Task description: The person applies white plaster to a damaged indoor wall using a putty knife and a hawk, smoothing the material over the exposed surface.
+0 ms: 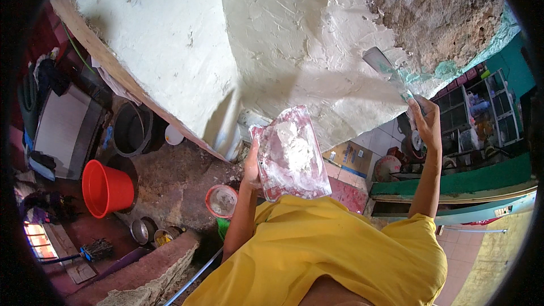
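My left hand point(251, 165) grips the side of a pink plastic board point(272, 164) smeared with white paste point(292, 147), low in front of me. My right hand point(426, 118), raised on the right, is closed on the handle of a flat trowel point(379, 63). The trowel's blade is against or very near a white plastered wall point(289, 34), where wet, ridged coating meets a rough bare patch point(430, 8) with a greenish edge. The smooth white face at the left point(153, 39) has a wooden edge point(93, 48).
A red bucket point(107, 190), a dark tub point(130, 130), a small pail point(221, 199) and metal pots point(141, 229) stand on the floor at left. A brush point(96, 249) lies lower left. Shelves with kitchenware point(479, 116), a green counter point(453, 181) and cardboard point(345, 158) are at right.
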The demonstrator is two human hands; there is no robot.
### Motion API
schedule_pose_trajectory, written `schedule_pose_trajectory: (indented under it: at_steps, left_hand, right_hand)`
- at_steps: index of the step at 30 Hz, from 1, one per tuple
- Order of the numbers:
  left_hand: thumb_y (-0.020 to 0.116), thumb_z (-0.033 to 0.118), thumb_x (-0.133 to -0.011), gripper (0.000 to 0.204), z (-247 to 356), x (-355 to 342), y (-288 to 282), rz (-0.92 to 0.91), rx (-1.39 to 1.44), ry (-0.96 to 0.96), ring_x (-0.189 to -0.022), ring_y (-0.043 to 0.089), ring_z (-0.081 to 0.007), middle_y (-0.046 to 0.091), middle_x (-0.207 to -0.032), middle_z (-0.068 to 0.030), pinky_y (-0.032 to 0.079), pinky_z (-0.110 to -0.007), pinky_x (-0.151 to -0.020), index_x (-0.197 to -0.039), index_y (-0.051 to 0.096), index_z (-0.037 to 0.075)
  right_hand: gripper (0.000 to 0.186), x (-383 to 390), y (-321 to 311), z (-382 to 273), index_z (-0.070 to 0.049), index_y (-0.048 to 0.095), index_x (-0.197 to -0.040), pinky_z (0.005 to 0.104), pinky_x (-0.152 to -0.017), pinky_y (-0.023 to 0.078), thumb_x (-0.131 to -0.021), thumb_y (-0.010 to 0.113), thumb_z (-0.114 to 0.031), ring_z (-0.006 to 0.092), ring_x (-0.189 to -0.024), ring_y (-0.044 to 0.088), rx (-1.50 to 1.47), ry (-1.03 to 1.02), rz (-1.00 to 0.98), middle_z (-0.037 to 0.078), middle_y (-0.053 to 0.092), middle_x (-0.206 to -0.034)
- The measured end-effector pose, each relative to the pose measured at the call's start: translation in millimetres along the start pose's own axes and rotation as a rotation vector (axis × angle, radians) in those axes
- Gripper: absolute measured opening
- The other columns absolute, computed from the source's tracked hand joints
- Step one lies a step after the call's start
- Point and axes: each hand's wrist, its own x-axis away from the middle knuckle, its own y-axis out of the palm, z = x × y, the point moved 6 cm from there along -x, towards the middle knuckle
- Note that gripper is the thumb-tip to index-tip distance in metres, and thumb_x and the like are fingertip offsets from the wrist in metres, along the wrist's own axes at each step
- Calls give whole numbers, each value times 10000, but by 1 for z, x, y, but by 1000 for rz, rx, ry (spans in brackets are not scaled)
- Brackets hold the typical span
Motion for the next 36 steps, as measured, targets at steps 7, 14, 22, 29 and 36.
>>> schedule_pose_trajectory:
  at_steps: [7,14,22,29,36]
  left_hand:
    - [293,379,-984,523,-4,-4,-8,-67,59,-8,-1175,475,-267,454,-1315,-144,376,-415,-1010,-1344,346,3]
    - [299,407,-976,554,-5,-4,0,-84,60,-27,-1165,490,-288,455,-1312,-159,398,-433,-993,-1355,328,3]
    - [304,427,-971,575,-2,-4,11,-106,25,-39,-1172,482,-295,439,-1325,-163,390,-447,-996,-1363,311,7]
    - [306,399,-976,541,-8,-7,-5,-21,-20,15,-1164,488,-282,460,-1308,-146,400,-432,-988,-1349,335,9]
    - [314,388,-978,527,-11,-7,-10,-1,52,-14,-1149,500,-277,465,-1303,-146,417,-425,-972,-1346,342,12]
  right_hand:
    - [323,15,-16,-10,11,644,-882,240,-413,310,-894,580,-305,49,-446,394,33,38,25,-35,451,-549]
    - [305,20,-11,-19,24,644,-904,254,-469,327,-892,578,-274,63,-543,398,106,-39,-12,-13,484,-605]
    - [253,1,13,-34,38,617,-885,280,-506,345,-893,568,-211,87,-587,372,205,-22,1,44,446,-595]
    - [258,2,4,-29,37,631,-919,273,-505,354,-891,571,-212,77,-582,382,170,-88,70,40,448,-570]
    - [287,25,-17,-11,63,622,-902,262,-525,384,-881,592,-222,65,-607,444,103,119,39,12,516,-614]
